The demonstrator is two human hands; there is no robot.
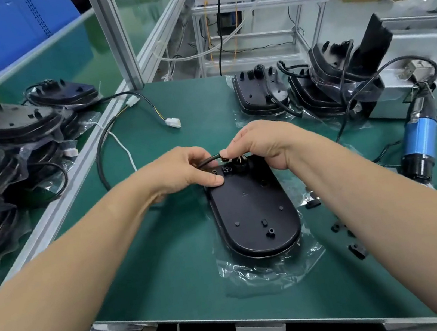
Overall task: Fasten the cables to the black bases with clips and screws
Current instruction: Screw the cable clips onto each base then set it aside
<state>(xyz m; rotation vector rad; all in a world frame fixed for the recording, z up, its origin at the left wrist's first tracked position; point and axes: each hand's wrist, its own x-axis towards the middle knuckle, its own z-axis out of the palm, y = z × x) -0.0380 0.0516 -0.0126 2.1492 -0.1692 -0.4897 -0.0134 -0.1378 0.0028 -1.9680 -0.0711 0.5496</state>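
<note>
A black oval base (254, 217) lies flat on a clear plastic bag in the middle of the green mat. A black cable (100, 161) loops from the left and ends at the base's far end, near a round socket (240, 165). My left hand (184, 170) grips the cable close to its end, thumb resting on the base. My right hand (262, 141) pinches the cable tip just above the socket. Small black clips (357, 250) lie scattered on the mat to the right of the base.
A blue electric screwdriver (418, 139) lies at the right. Stacks of black bases with cables stand at the back right (260, 93) and fill the left bench (2, 125). White connectors (173, 122) on wires lie at the back left. An aluminium post (113, 36) rises behind.
</note>
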